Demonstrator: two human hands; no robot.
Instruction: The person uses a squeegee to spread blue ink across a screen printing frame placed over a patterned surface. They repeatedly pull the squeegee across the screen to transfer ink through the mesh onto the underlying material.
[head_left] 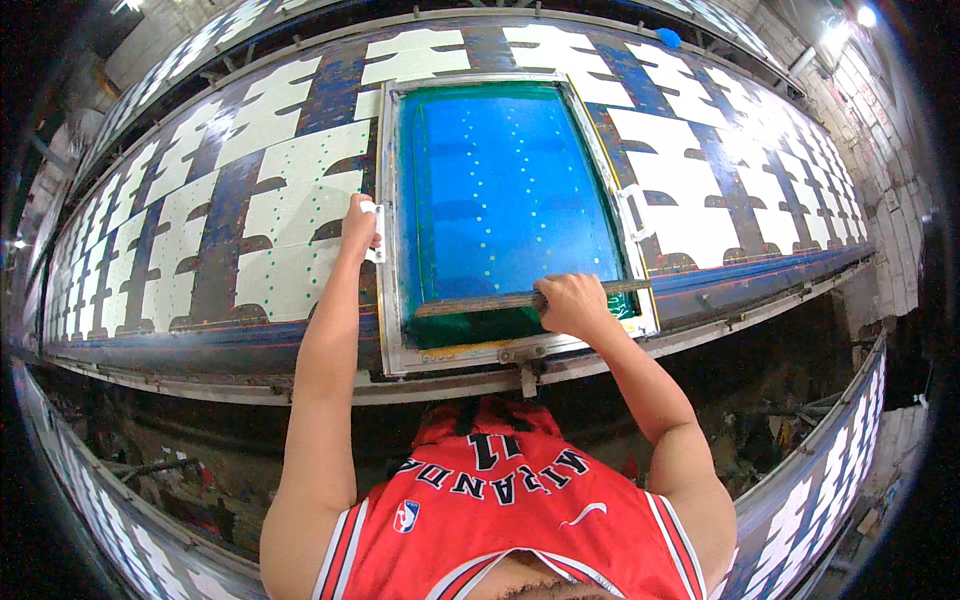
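Observation:
A screen printing frame point(388, 310) with a blue mesh point(505, 190) lies flat on the long table in front of me. Rows of small pale dots run down the mesh, and dark green ink borders it. On the frame's left side, my left hand point(358, 228) is closed around a white handle point(378, 250). My right hand point(573, 303) grips a long squeegee point(465, 304) that lies across the near end of the mesh. Green ink point(470, 328) shows on the near side of the squeegee.
White cut fabric panels point(690, 190) line the table in rows on both sides. Green dots mark several panels point(285, 250) left of the frame. A second handle point(636, 212) sits on the frame's right side. A metal rail point(230, 388) edges the table's near side. Farther back lies a blue object point(668, 38).

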